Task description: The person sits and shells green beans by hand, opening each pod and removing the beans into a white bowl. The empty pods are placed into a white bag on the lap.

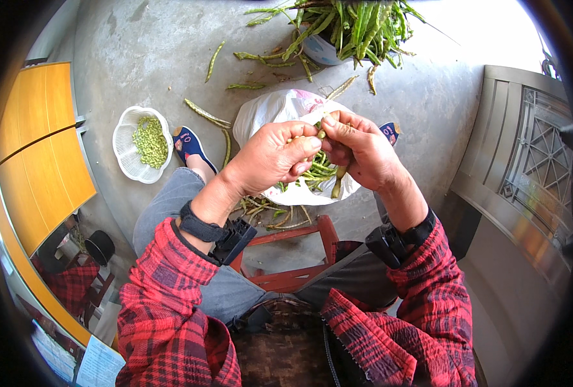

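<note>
Both hands meet above a white plastic bag [262, 109] that holds green bean pods [321, 169]. My left hand [279, 152] pinches the near end of a bean pod [339, 181], with a few pale beans showing at its fingers. My right hand [361, 147] grips the same pod from the other side, its thumb and fingertips at the pod and the rest of it hanging below the palm. Part of the pod is hidden by the fingers. To the left, a white plastic basket [125, 162] with shelled green beans [151, 142] stands on the floor.
A heaped tub [318, 50] of long green pods [364, 24] stands at the top. Loose pods [214, 62] and husks [286, 222] lie on the concrete floor. A red wooden stool frame [332, 232] is between the legs. Orange cabinet doors [49, 159] are at left, a metal door [499, 130] at right.
</note>
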Motion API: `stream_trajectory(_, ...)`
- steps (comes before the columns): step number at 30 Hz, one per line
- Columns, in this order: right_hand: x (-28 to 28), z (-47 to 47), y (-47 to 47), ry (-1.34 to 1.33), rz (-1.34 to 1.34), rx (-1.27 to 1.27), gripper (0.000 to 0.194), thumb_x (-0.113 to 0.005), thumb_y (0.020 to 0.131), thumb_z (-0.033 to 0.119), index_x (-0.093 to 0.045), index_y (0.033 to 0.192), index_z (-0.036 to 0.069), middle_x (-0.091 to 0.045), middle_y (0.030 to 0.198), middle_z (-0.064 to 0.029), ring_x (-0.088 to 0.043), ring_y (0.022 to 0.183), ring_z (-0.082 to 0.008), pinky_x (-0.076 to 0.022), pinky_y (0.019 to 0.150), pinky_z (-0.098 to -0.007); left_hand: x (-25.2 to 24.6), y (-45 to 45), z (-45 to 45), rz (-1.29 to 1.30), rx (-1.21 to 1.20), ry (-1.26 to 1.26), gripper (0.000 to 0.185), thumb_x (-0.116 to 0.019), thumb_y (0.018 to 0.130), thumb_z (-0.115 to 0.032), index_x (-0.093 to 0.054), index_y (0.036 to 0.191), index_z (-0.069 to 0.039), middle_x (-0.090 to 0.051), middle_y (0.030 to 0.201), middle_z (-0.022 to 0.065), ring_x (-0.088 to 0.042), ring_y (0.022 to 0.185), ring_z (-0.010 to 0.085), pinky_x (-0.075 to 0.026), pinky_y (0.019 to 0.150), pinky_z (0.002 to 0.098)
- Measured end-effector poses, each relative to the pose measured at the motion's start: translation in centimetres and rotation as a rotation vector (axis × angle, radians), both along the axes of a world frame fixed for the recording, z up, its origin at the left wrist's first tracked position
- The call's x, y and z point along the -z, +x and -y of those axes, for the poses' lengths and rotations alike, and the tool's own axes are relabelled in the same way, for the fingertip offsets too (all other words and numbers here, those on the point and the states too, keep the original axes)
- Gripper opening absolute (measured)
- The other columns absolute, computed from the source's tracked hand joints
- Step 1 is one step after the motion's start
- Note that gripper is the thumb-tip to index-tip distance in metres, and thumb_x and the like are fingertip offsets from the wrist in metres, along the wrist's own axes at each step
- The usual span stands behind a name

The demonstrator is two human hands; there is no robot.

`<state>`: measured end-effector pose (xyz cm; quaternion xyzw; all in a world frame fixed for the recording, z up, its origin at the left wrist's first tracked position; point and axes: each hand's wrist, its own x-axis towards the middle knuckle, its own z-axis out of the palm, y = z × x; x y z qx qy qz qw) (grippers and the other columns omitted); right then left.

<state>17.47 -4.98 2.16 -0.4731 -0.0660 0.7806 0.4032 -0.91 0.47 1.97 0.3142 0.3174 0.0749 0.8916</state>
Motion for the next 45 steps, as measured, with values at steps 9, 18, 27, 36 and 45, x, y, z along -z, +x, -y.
stream_trajectory(9, 0.0, 0.1, -0.5, 0.228, 0.434, -0.045, 0.019, -0.058, 0.094, 0.023, -0.060, 0.095, 0.004, -0.060, 0.075, 0.0015, -0.050, 0.062, -0.0045, -0.0405, 0.055, -0.0197, 0.7, 0.3, 0.0, 0.005, -0.062, -0.044, 0.021, -0.052, 0.096, -0.020, -0.058, 0.104, -0.001, -0.046, 0.066, -0.0044, -0.037, 0.050, 0.0009, -0.029, 0.041, 0.0151)
stream_trajectory(18, -0.5, 0.4, 0.3, 0.409, 0.879, -0.241, 0.029, -0.065, 0.087, 0.032, -0.064, 0.092, 0.003, -0.063, 0.077, -0.0062, -0.058, 0.070, -0.0093, -0.0456, 0.062, -0.0272, 0.5, 0.6, -0.2, 0.037, -0.035, -0.042, 0.020, -0.052, 0.095, -0.019, -0.055, 0.107, -0.003, -0.045, 0.069, -0.0046, -0.037, 0.051, 0.0008, -0.029, 0.041, 0.0149)
stream_trajectory(27, -0.4, 1.3, 0.5, 0.458, 0.915, -0.128, 0.024, -0.062, 0.088, 0.024, -0.062, 0.096, 0.001, -0.063, 0.077, -0.0080, -0.058, 0.069, -0.0118, -0.0463, 0.062, -0.0272, 0.2, 1.4, 0.8, 0.133, -0.124, -0.416, 0.023, -0.045, 0.085, -0.006, -0.052, 0.106, -0.001, -0.049, 0.080, 0.0038, -0.041, 0.061, 0.0065, -0.032, 0.041, 0.0156)
stream_trajectory(36, -3.0, 2.0, -0.7, 0.620, 0.915, -0.092, 0.019, -0.064, 0.086, 0.018, -0.058, 0.093, 0.001, -0.062, 0.075, -0.0090, -0.059, 0.067, -0.0165, -0.0469, 0.060, -0.0298, -2.0, 0.0, 3.3, 0.147, -0.191, -0.360, 0.026, -0.045, 0.090, -0.016, -0.058, 0.109, -0.002, -0.063, 0.100, 0.0087, -0.060, 0.089, 0.0209, -0.051, 0.074, 0.0312)
stream_trajectory(45, -7.6, 4.4, -4.7, 0.907, 1.145, -0.062, 0.012, -0.066, 0.084, 0.008, -0.059, 0.089, 0.000, -0.059, 0.069, -0.0046, -0.053, 0.060, -0.0080, -0.0437, 0.055, -0.0239, -7.2, -4.2, 6.1, 0.158, -0.187, -0.209, 0.017, -0.054, 0.093, -0.014, -0.058, 0.107, -0.005, -0.057, 0.081, 0.0021, -0.056, 0.071, 0.0090, -0.047, 0.058, 0.0207)
